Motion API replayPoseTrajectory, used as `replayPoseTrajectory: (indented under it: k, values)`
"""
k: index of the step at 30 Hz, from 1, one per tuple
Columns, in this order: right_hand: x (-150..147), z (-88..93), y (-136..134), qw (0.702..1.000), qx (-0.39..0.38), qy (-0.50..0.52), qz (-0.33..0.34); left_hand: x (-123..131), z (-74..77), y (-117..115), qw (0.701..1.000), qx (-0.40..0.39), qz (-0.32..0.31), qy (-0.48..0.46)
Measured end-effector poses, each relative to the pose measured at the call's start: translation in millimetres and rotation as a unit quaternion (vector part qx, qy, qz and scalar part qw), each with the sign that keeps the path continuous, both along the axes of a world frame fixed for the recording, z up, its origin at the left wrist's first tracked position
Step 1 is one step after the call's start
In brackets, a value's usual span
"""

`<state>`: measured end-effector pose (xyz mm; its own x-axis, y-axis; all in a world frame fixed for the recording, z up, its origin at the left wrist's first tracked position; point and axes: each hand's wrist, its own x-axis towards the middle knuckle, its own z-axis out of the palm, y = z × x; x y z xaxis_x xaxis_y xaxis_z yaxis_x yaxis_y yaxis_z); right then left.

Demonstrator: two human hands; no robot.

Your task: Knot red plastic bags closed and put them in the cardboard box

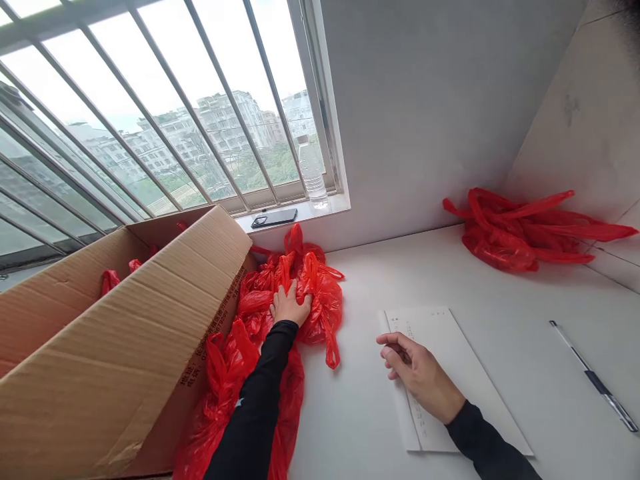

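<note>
Left hand [290,308] on the red bags [323,300], fingers spread over a knotted one; hard to tell whether the fingertips grip any plastic, since they sink into the folds. Right hand [419,377] over the pad [460,360], half curled, narrow gap between thumb and index finger, nothing visible in it. Black sleeves on both arms.

Bags sit in a heap on the bench [360,287], right up beside the box [135,333], running from below the sill [337,202] down to the bottom edge of the view, partly behind the left forearm. Several have tied tops with loops sticking up. Box is cardboard, open on top, dark print on the side facing the bags; more red plastic shows inside (only the tips).

Pad lies flat, handwriting on the page, partly covered by the right hand. Pen [593,377] right of it, apart, lying slantwise. Loose red plastic [510,230] bunched at the far right, near the wall. Phone [274,218] flat on the sill, clear bottle [313,175] upright just beside it, barred window behind.
</note>
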<state>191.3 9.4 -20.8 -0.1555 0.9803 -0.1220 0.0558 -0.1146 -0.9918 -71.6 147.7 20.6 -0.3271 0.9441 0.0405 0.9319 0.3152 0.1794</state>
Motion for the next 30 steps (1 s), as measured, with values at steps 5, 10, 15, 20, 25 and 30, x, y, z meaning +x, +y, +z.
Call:
replayPoseTrajectory:
  k: [5, 10, 15, 20, 25, 30]
  values:
    - [1, -5.1, 0, 1.0, -0.007, 0.007, 0.003, 8, 4.3, 3, 1.0, 0.007, -0.02, -0.002]
    - [1, -4.0, 0, 1.0, -0.008, 0.004, 0.005, -25, 24.0, 9, 0.999, 0.038, 0.011, 0.029]
    - [1, 0.1, 0, 1.0, -0.019, 0.003, 0.009, -54, 23.8, 27, 0.998, 0.022, 0.036, 0.036]
    - [0, -5.3, 2, 1.0, -0.029, 0.004, 0.004, -60, 11.0, 46, 1.0, -0.019, 0.019, 0.011]
    - [-1, -7.3, 1, 0.999, -0.033, 0.001, 0.004, -55, -0.2, 57, 0.999, -0.042, 0.011, -0.012]
    - [1, -7.3, 0, 0.999, -0.035, -0.009, 0.007, -46, 3.2, 55, 0.999, -0.03, 0.009, -0.019]
